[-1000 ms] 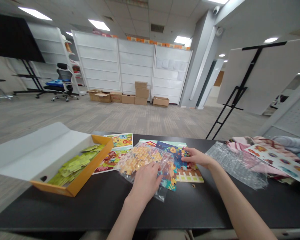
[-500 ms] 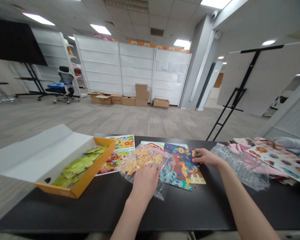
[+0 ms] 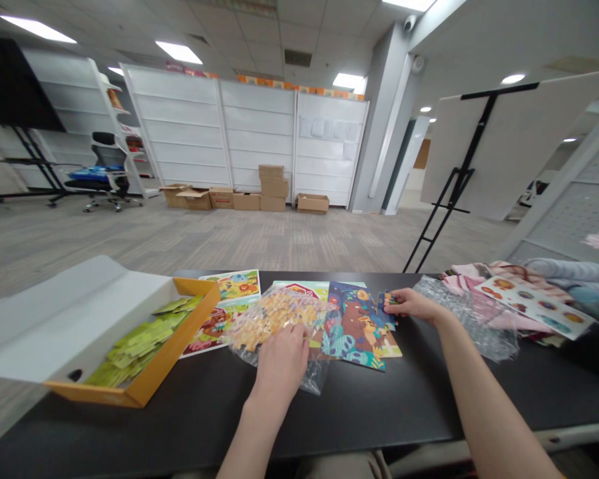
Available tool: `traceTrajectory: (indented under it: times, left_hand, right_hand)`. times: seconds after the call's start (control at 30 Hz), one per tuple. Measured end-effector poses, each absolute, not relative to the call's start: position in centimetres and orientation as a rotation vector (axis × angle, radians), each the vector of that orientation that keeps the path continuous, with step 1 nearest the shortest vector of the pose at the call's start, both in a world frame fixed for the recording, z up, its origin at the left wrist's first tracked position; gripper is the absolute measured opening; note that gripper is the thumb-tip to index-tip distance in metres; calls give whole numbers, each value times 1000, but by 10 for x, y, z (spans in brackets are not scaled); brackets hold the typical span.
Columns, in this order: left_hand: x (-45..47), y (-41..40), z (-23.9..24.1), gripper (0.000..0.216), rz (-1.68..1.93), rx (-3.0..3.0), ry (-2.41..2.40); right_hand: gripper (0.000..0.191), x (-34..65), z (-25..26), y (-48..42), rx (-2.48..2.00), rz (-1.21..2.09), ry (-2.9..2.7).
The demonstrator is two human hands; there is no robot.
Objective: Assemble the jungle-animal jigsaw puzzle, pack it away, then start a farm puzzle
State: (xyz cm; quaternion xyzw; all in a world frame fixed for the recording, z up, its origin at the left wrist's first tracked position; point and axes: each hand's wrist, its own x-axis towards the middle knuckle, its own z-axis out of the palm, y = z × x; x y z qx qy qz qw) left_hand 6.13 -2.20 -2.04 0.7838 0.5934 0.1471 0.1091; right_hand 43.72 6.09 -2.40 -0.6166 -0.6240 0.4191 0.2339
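Note:
A clear plastic bag (image 3: 274,316) of yellowish jigsaw pieces lies on the black table. My left hand (image 3: 284,352) is closed on its near side, fingertips partly hidden. To the right is a dark blue jigsaw puzzle (image 3: 354,322) with animals and plants, its right edge uneven. At that edge my right hand (image 3: 413,305) pinches a small blue jigsaw piece (image 3: 387,303), perhaps several joined. A lighter printed sheet (image 3: 299,287) with a red barn shows behind the bag and puzzle.
An open yellow box (image 3: 174,336) with green packets (image 3: 144,339) stands at left. Two picture cards (image 3: 237,285) lie between box and bag. On the right are crumpled clear plastic (image 3: 472,326), a sticker sheet (image 3: 534,306) and folded cloths (image 3: 464,283).
The view has turned slightly right. My right hand has drawn the pinched blue piece slightly away from the puzzle's edge. My left hand stays on the bag.

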Motion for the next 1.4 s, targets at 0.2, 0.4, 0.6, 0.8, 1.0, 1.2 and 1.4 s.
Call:
traceTrajectory:
  times: [0.2,0.4,0.6,0.8,1.0,1.2,1.4]
  left_hand:
    - [63,-21,-22,16,439,2363,1597]
    - [63,-21,-29,25,480,2430,1525]
    - [64,-19,-34,24,523,2444,1525]
    - [63,-19,-34,23,523,2455,1527]
    - [64,-21,-29,23,484,2435,1531]
    - [64,-21,-31,23,492,2434,1532]
    - [63,-21,-31,24,504,2429,1521]
  right_hand:
    - [66,431,-25,63,-1704,1130,-1543]
    - [62,430,-23,63,-1641,1094,-1457]
    - [56,419,-9,57,-1513,1060,-1472]
    - [50,406,0,53,-1345,1113,-1493]
    - [52,390,-18,61,-1446,1183,-1611]
    - [48,379,-30,67,-1413,1174,-1768]
    - [40,378,-25,64,-1385,1053,-1920]
